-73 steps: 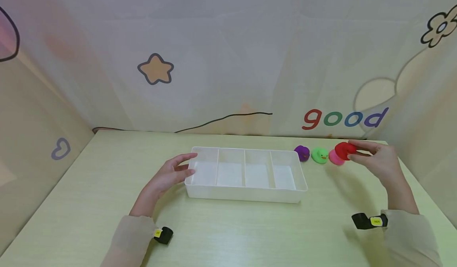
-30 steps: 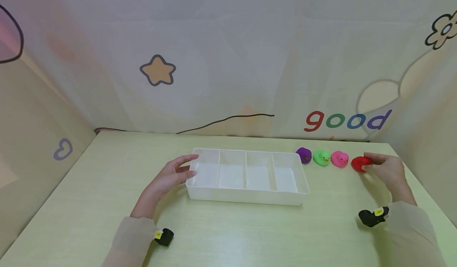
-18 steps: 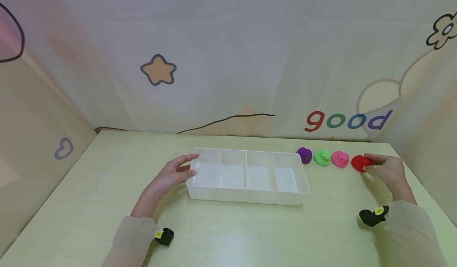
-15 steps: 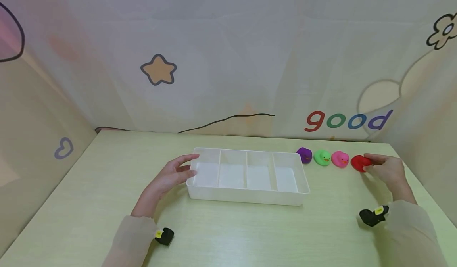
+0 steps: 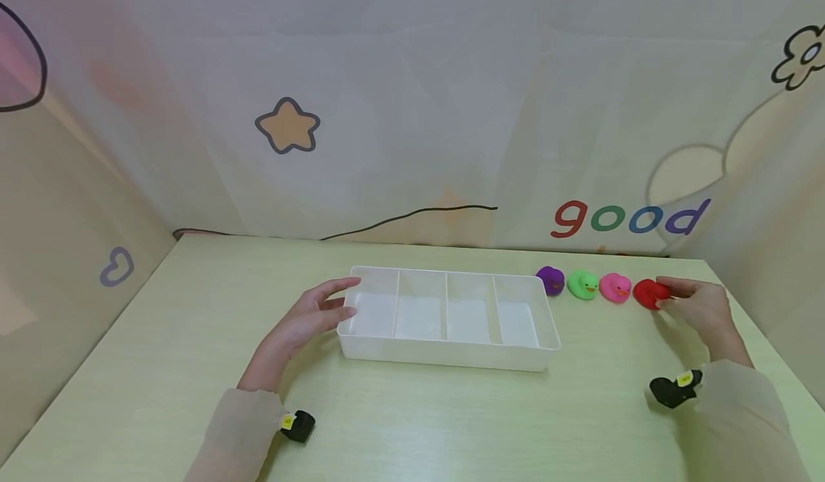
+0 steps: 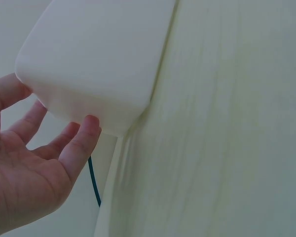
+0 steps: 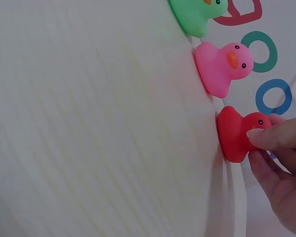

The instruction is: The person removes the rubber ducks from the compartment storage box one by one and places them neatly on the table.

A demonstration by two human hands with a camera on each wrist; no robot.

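Observation:
A white plastic box [image 5: 445,353], split by dividers into several bare compartments, stands mid-table. My left hand [image 5: 309,317] is at its left end, fingers spread. In the left wrist view, left fingertips [image 6: 91,123] touch the box's end wall [image 6: 79,101]. At the right, my right hand [image 5: 702,310] pinches a red rubber duck [image 5: 647,294] by its head, with the thumb across the duck's face in the right wrist view. The red duck sits at table level, at the end of a row with a pink duck [image 5: 615,288], a green duck [image 5: 583,286] and a purple duck [image 5: 550,281].
A pale wood-grain table [image 5: 412,425] reaches back to a printed cloth backdrop [image 5: 412,109], with more cloth at both sides. The purple duck stands close to the box's right end. Black wrist cameras [image 5: 298,426] are strapped at both sleeves.
The red duck has come down from over the pink duck to the row's right end, right hand still on it. During the last second the hands barely move; the left stays at the box.

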